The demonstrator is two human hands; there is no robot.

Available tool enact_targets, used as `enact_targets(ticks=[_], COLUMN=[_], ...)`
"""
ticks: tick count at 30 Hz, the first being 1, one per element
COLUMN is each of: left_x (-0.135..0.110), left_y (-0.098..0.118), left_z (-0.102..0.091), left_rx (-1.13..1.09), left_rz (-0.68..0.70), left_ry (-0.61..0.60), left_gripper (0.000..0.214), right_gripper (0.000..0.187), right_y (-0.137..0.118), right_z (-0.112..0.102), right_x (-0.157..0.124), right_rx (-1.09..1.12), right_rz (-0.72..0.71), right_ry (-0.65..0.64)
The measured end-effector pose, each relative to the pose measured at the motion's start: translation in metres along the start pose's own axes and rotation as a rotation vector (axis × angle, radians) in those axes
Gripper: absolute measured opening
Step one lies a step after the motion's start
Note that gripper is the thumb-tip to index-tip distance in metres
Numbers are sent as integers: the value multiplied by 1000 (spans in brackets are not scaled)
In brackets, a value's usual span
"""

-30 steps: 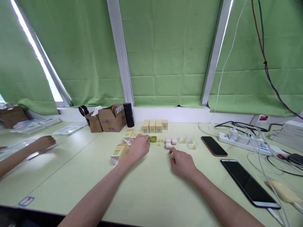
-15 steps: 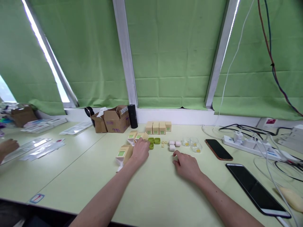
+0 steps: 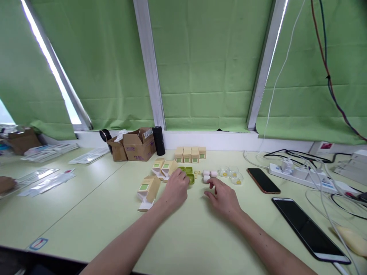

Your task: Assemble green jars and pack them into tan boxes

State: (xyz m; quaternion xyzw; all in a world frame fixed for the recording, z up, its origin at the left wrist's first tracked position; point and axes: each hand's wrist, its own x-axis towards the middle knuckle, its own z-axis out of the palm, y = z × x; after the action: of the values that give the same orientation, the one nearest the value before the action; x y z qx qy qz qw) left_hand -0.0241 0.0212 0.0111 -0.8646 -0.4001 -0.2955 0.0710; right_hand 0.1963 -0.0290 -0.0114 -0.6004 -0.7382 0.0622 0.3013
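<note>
The curled fingers of my left hand (image 3: pixel 177 187) are closed on a small green square container (image 3: pixel 190 178), partly hidden behind them. More green containers (image 3: pixel 188 170) stand just behind it. My right hand (image 3: pixel 223 196) is open, thumb and index finger apart, its fingertips beside the nearest of the pale pink-white cylinders (image 3: pixel 206 178). Between the containers and cylinders lie tiny yellowish pieces (image 3: pixel 196 173). Right of the cylinders are clear round cases (image 3: pixel 236 178) with yellow inside. Left of my left hand lie open-flapped beige cartons (image 3: pixel 149 188).
Closed beige cartons (image 3: pixel 187 154) stand in a row at the back. A cardboard box (image 3: pixel 138 146) and a black bottle (image 3: pixel 158 141) are at back left. Two phones (image 3: pixel 309 229), a power strip (image 3: pixel 298 175) and cables lie at right. Another person's hand (image 3: pixel 7 184) is at far left.
My left hand has shifted right, and the front green container has moved right with it. My right hand has come nearer the cylinders, its thumb and index finger wider apart.
</note>
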Motion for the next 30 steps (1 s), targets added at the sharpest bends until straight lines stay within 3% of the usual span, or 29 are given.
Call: enact_targets(ticks=[5, 10, 17, 21, 27, 30], left_x=[-4, -8, -9, -7, -5, -4], left_y=[26, 36, 27, 21, 15, 15], left_z=[0, -2, -12, -13, -6, -2], left_rx=[120, 111, -90, -160, -229, -301], left_rz=[232, 335, 299, 305, 338, 269], left_ry=[47, 133, 353, 317, 272, 267], left_gripper=[24, 22, 31, 42, 42, 38], right_gripper=[49, 42, 42, 43, 41, 42], right_y=[2, 1, -7, -10, -11, -12], right_z=[7, 9, 1, 0, 3, 1], right_x=[-2, -1, -1, -3, -6, -6], right_rx=[157, 278, 550, 629, 640, 639], right_rz=[-93, -198, -197, -197, -220, -210], right_ry=[102, 144, 211, 213, 180, 155])
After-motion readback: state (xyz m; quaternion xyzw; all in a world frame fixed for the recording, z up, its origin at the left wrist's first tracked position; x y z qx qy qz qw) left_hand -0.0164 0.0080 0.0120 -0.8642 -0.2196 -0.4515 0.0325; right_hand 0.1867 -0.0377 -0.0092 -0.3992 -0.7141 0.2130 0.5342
